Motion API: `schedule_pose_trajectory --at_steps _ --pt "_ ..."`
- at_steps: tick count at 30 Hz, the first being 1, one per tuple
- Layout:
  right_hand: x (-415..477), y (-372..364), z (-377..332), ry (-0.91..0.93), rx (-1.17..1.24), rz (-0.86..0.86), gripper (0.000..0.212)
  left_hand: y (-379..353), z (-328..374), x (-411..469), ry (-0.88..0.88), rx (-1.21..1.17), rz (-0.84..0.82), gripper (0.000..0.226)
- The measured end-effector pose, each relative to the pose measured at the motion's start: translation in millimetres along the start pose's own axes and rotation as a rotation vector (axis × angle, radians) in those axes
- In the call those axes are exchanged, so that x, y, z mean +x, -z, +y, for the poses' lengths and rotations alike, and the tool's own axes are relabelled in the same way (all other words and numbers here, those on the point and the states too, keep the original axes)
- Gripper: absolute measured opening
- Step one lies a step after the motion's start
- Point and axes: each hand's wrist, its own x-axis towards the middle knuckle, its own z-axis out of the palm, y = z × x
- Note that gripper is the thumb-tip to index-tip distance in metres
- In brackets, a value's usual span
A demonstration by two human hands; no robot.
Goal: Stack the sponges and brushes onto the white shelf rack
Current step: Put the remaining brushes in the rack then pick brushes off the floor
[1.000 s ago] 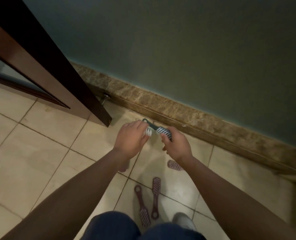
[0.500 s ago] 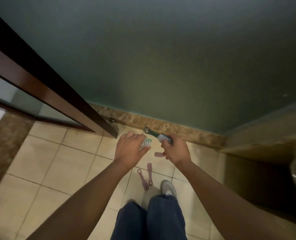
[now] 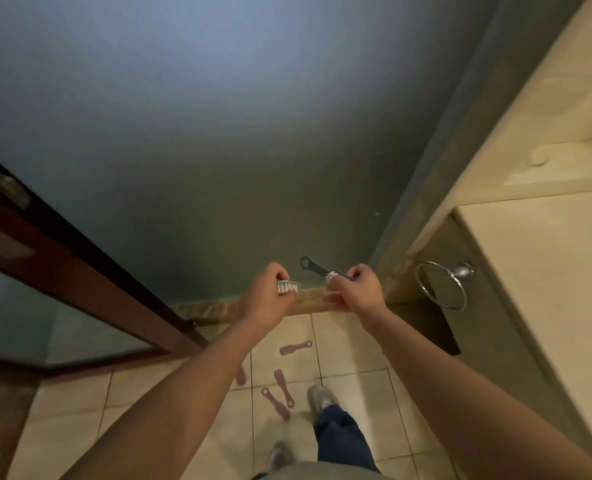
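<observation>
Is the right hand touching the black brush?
Touching. The head view shows the right hand with its fingers curled round the black brush near the bristles.

Dim indoor light, soft motion blur throughout (strongest at edges), wide-angle bending of straight lines.

Before the wall [image 3: 253, 133], the left hand [image 3: 265, 299] holds a brush [image 3: 287, 286]. Just right of it, the right hand [image 3: 355, 294] holds a second brush [image 3: 317, 270]. Below them, four floor brushes [image 3: 296, 348] [image 3: 280, 379] [image 3: 275, 403] [image 3: 240, 375] lie on the floor [image 3: 142, 393] beside a shoe [image 3: 320, 398]. A door [image 3: 90, 271] stands left. A counter [image 3: 547, 271] with a ring [image 3: 462, 271] stands right.
</observation>
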Motion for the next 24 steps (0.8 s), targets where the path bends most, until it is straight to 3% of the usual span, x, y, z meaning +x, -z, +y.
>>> schedule_pose_trajectory --at_steps 5,9,12,19,24 --pt "-46 32 -6 -0.065 0.136 0.029 0.026 -3 42 -20 -0.13 -0.117 -0.059 0.018" --pt "-79 68 0 -0.013 0.128 0.051 0.069 -17 74 -31 -0.235 -0.125 -0.122 0.019" --pt "-102 100 5 0.066 0.165 0.109 0.077 -34 100 -37 -0.317 -0.085 -0.176 0.019" --pt "-152 183 18 0.163 0.391 0.297 0.059 -87 175 -58 -0.376 -0.107 -0.435 0.016" --pt "-178 246 32 0.153 0.594 0.499 0.051 -135 237 -91 -0.397 -0.296 -0.674 0.048"
